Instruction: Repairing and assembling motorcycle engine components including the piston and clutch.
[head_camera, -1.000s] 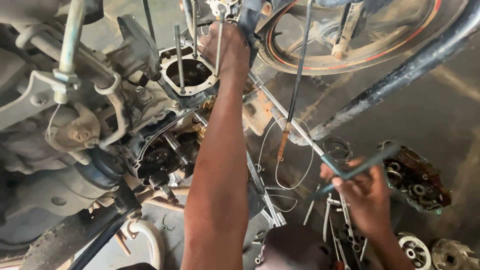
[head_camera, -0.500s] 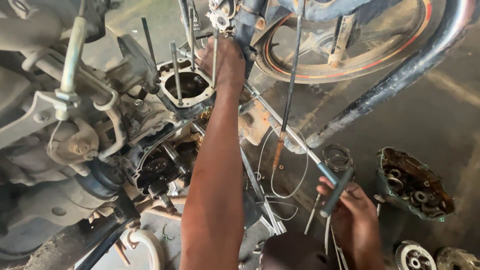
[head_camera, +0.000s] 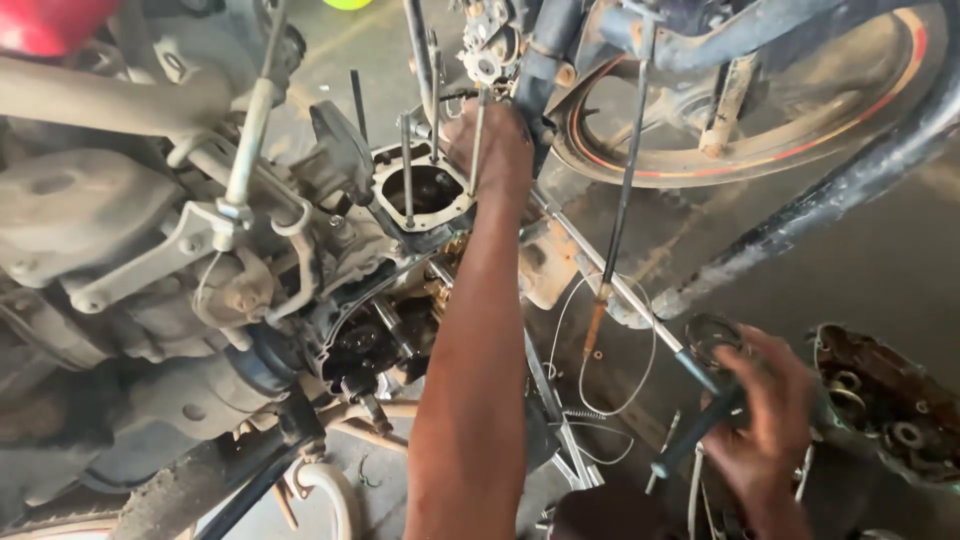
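A dusty concrete floor (head_camera: 860, 250) is carrying an engine cover (head_camera: 885, 400), loose tools (head_camera: 690, 470) and a thin wire (head_camera: 610, 395).

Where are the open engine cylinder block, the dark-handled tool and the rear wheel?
open engine cylinder block (head_camera: 425, 190): head view, on its bore opening.
dark-handled tool (head_camera: 695, 435): head view, on the handle in the right hand (head_camera: 765, 420).
rear wheel (head_camera: 800, 130): head view, on the rim.

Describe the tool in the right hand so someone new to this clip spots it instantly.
Start at the big spoked wheel, then drop to the floor at lower right. There the right hand grips a slim dark-handled tool, slanted, beside the greasy round engine cover.
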